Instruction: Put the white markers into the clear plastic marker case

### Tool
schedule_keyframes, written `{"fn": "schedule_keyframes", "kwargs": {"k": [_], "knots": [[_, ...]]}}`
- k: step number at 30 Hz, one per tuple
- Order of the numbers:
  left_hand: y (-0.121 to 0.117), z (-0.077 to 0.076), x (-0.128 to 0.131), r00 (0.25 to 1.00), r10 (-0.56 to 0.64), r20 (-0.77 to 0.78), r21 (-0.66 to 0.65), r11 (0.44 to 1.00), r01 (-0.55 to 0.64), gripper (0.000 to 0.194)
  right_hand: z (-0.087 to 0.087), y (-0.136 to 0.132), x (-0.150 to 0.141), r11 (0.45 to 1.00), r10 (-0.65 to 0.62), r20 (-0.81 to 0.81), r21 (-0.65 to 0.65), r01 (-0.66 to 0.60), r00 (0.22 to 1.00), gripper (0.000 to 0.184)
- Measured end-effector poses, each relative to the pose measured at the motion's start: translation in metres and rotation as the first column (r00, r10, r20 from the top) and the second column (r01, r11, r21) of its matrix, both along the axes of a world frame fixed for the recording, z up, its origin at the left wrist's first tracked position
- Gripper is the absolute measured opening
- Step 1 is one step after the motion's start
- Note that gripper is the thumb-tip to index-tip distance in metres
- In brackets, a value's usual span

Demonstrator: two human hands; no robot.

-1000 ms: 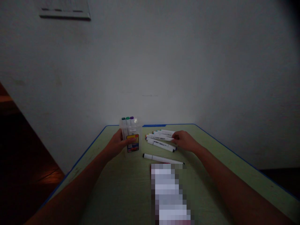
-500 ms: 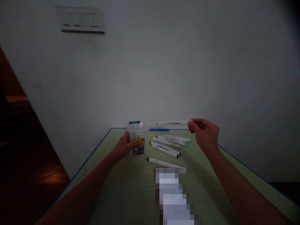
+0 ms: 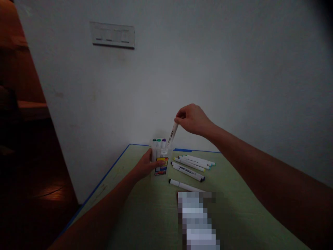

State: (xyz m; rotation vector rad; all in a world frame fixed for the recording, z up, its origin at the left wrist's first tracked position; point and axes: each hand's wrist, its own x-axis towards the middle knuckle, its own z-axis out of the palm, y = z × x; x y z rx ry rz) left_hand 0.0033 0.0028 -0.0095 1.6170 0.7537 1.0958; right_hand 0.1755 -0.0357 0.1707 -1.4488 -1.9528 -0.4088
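My left hand [image 3: 146, 165] grips a clear plastic marker case [image 3: 153, 152] from its left side, thumb across the yellow and blue label [image 3: 161, 166]. Three markers stand upright in the case: a dark green one [image 3: 154, 141], a green one [image 3: 159, 141] and a purple one [image 3: 163, 141]. Above and to the right, my right hand [image 3: 194, 118] pinches a white marker [image 3: 172, 134] by its upper end. That marker slants down to the left, its lower end at the case's open top; whether it is inside I cannot tell.
Several white markers [image 3: 195, 162] with coloured ends lie on the green table [image 3: 140, 208] right of the case. A black-ended marker [image 3: 182, 185] lies nearer me. A pixelated patch [image 3: 199, 222] covers something in front. The wall [image 3: 234, 86] rises behind the table.
My right hand has moved left and up, bringing the marker from level over the table to a steep slant at the case. My left hand still holds the case. The view has shifted.
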Motion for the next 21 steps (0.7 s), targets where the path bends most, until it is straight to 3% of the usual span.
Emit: {"fn": "schedule_keyframes", "kwargs": {"k": [3, 6, 10, 15, 21], "knots": [[0.001, -0.001, 0.0, 1.0, -0.012, 0.004, -0.002, 1.0, 0.012, 0.06, 0.012, 0.005, -0.01, 0.998, -0.059, 0.071, 0.015, 0.058, 0.996, 0.013], [0.003, -0.003, 0.0, 1.0, -0.011, 0.011, -0.003, 1.0, 0.011, 0.061, 0.013, 0.013, -0.014, 0.995, -0.099, 0.102, 0.014, 0.098, 0.99, 0.017], [0.003, -0.004, -0.001, 1.0, 0.003, 0.005, -0.002, 1.0, -0.003, 0.059, -0.012, 0.028, -0.019, 0.983, -0.11, 0.159, -0.128, 0.131, 0.981, 0.021], [0.004, -0.005, -0.001, 1.0, 0.0, 0.009, 0.019, 1.0, 0.0, 0.061, -0.046, 0.038, -0.024, 0.922, -0.041, 0.271, -0.362, 0.141, 0.962, 0.02], [0.003, -0.005, -0.001, 1.0, -0.003, 0.01, 0.043, 0.999, 0.003, 0.058, -0.043, 0.041, -0.021, 0.898, 0.064, 0.318, -0.432, 0.085, 0.946, 0.015]]}}
